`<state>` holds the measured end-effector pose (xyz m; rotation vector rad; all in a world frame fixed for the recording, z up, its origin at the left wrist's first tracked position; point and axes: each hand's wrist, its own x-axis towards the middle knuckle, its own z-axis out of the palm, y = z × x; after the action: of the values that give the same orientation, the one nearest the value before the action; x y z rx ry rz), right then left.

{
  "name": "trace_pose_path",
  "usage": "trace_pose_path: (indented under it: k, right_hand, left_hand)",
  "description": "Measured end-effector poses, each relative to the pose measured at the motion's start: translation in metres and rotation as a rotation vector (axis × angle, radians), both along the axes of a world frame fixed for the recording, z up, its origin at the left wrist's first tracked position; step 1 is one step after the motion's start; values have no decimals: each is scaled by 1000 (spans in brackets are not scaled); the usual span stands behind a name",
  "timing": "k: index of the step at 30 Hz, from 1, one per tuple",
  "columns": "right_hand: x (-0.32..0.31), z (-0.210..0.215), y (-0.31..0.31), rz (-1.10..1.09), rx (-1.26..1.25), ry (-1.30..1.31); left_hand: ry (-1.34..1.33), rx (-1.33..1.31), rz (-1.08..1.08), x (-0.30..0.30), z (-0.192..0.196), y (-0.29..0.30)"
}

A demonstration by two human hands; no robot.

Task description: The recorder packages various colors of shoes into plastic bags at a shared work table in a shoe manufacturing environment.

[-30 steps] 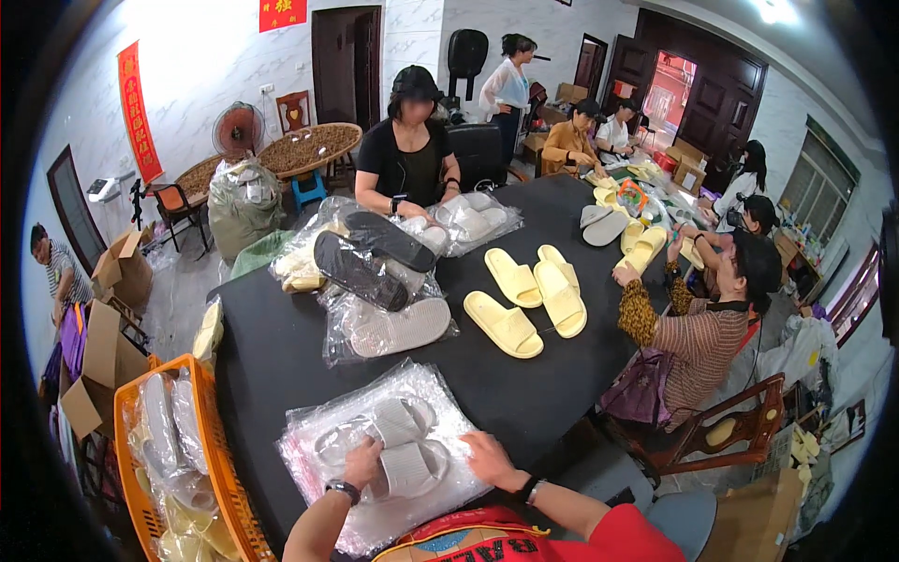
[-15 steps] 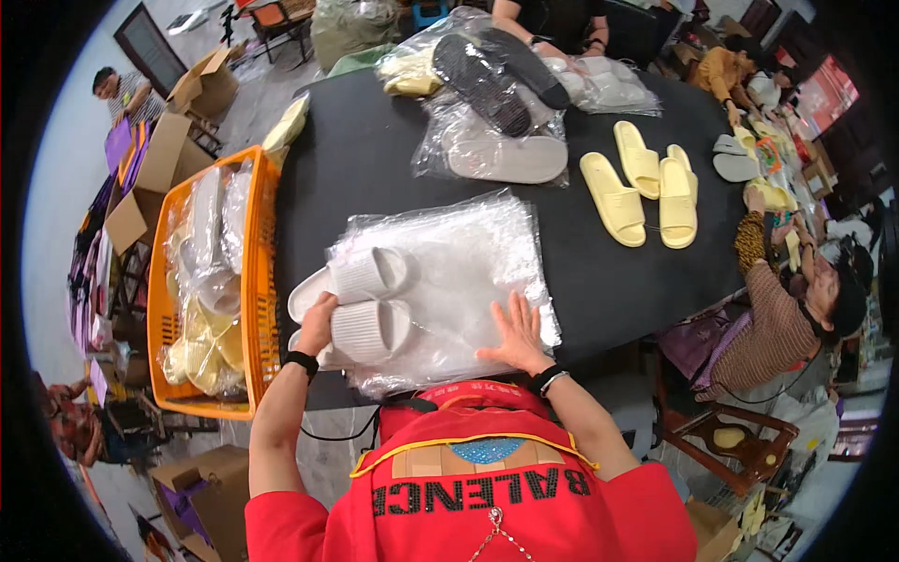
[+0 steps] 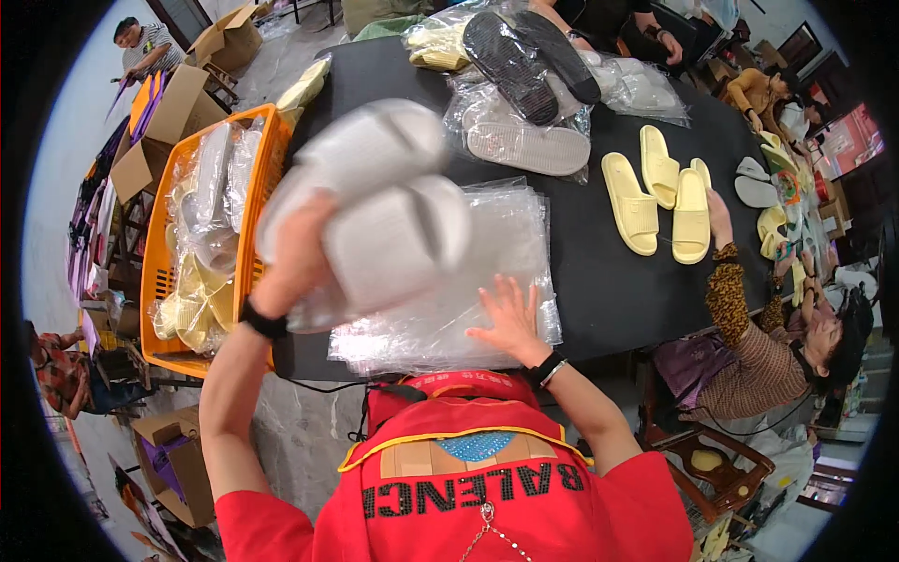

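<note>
A pair of whitish slippers (image 3: 398, 242), blurred by motion, is in my left hand (image 3: 302, 251), raised over the left side of the bag stack. My fingers are closed round the toe ends; whether clear film wraps the pair I cannot tell. On the stack of clear plastic bags (image 3: 510, 234) my right hand (image 3: 508, 318) lies with its fingers spread, holding nothing. Just left of the slippers stands an orange plastic basket (image 3: 251, 281) with bagged grey and yellow slippers in it.
Black and grey slippers in clear bags (image 3: 526, 150) lie on the black table (image 3: 599, 309). Loose yellow slippers (image 3: 629, 206) are at right, where a co-worker's hand (image 3: 719, 220) touches one. Another person sits across the table. Open cardboard boxes (image 3: 173, 131) stand beyond the basket.
My left hand has lifted the slippers off the bags, up toward me. My right hand stays on the stack, fingers spread. The co-worker's hand at right has reached the yellow slippers.
</note>
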<state>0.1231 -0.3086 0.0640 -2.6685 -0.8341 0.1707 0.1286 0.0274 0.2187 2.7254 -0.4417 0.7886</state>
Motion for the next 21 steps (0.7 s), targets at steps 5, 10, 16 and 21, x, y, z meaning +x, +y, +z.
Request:
trace_pose_path:
  k: [5, 10, 16, 21]
  right_hand:
    - [-21, -2, -30, -95, 514, 186]
    - [-53, -64, -25, 13, -232, 133]
    - [-44, -35, -19, 22, -189, 212]
    - [-17, -34, -37, 59, -36, 345]
  left_hand:
    - [618, 95, -183, 45, -84, -183]
    - [622, 41, -97, 47, -170, -194]
    - [660, 5, 109, 97, -177, -149]
    - [548, 61, 62, 118, -104, -137]
